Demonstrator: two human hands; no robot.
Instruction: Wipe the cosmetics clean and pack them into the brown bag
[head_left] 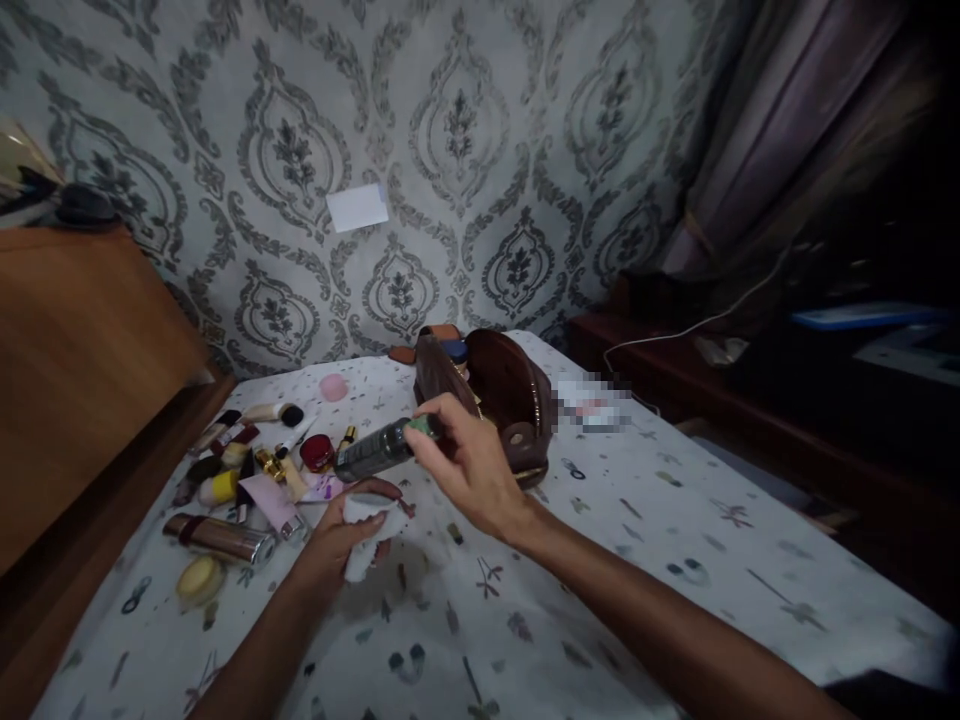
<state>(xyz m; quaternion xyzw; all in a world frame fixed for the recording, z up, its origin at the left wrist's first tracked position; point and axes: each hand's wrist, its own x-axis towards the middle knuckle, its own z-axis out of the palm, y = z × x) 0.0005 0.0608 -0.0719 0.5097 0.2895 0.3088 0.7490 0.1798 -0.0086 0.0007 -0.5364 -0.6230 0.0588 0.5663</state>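
Pinching the dark bottle (375, 451) near its green end with my right hand (480, 468), I hold it just above my left hand (339, 533), which clasps a white cloth (369, 520). So slight a grip could let it slip onto the red jar (316, 453).

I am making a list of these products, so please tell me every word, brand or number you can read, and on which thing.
No text can be read.
Dark bottle in the right hand: faint print, too blurred.
Purple-and-white item: marks too small and blurred.
White card on the wall: no legible writing.
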